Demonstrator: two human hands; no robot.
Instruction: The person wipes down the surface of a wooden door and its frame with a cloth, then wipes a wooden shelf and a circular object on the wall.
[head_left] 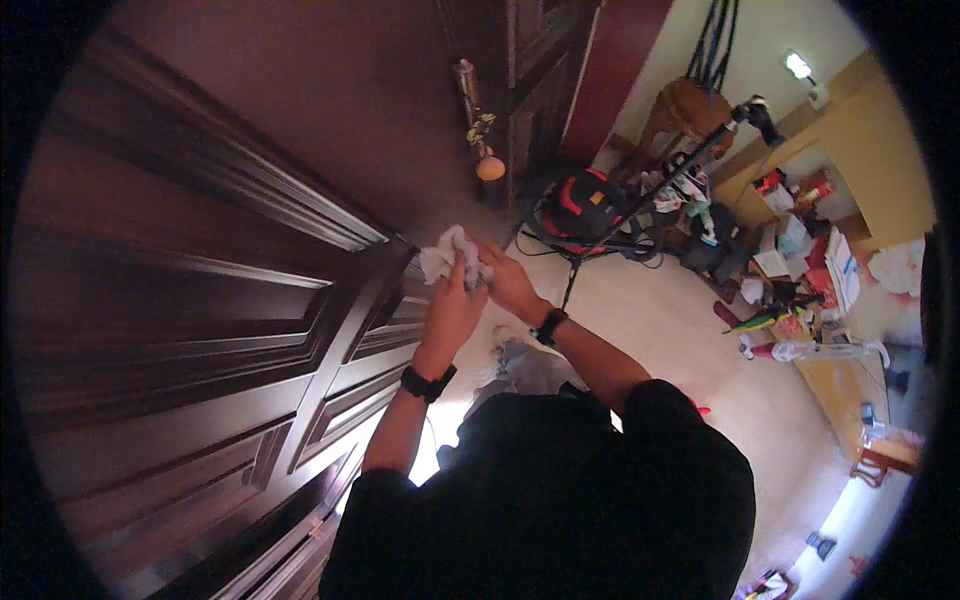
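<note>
A crumpled whitish cloth (442, 254) is bunched between my two hands, close to the edge of a dark brown panelled wooden door (190, 385). My left hand (458, 300) has its fingers closed on the near side of the cloth. From the right, my right hand (508, 282) grips the same cloth, its fingers partly hidden by the folds. Both wrists wear dark bands. Beyond the hands, a slim ornament with a rounded orange end (490, 168) stands out against another dark surface.
A red and black canister vacuum cleaner (580, 208) with a long dark tube stands ahead on the pale floor (650, 330). Behind it is a round wooden stool (692, 108). Papers, bags and boxes crowd the right wall, near a pink and white long-handled appliance (800, 350).
</note>
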